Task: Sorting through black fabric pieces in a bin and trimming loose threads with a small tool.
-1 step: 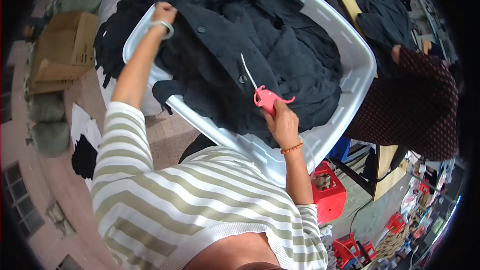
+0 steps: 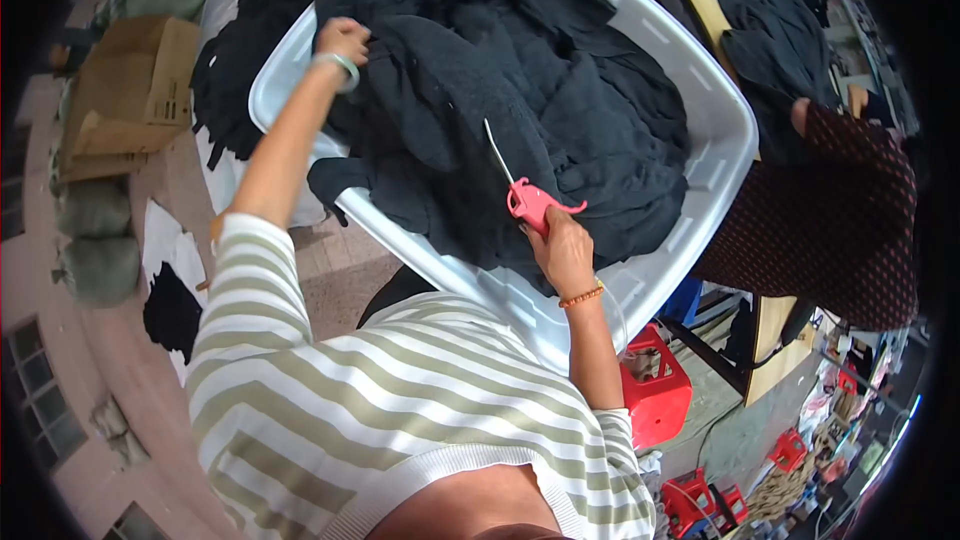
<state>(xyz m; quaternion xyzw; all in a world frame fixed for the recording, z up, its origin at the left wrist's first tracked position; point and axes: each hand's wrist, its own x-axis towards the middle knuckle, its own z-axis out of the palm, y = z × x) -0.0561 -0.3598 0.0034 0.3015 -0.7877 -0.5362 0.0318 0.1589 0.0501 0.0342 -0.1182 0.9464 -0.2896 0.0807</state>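
A pink air blow gun (image 2: 533, 203) with a thin metal nozzle is in my right hand (image 2: 565, 252), fingers wrapped round its handle. The nozzle points away from me over a black garment (image 2: 430, 90), whose front edge is folded and curled. My left hand (image 2: 343, 40) is at the far left of the garment, fingers bent and closed on its cloth; the fingertips are partly hidden. More black garments (image 2: 620, 140) fill the pale plastic tub (image 2: 728, 130) beneath both hands. One black piece (image 2: 338, 180) hangs over the tub's near left rim.
Black garments (image 2: 240, 70) lie left of the tub, beside a cardboard box (image 2: 130, 90) and stuffed green sacks (image 2: 100, 260). A red plastic stool (image 2: 660, 400) stands at the near right. Another person in a dotted dark garment (image 2: 810, 220) is at the right, next to a table (image 2: 690, 0).
My left hand has come slightly nearer and to the right. The garment's buttoned edge has folded over, hiding the buttons. My right hand with the blow gun has barely moved.
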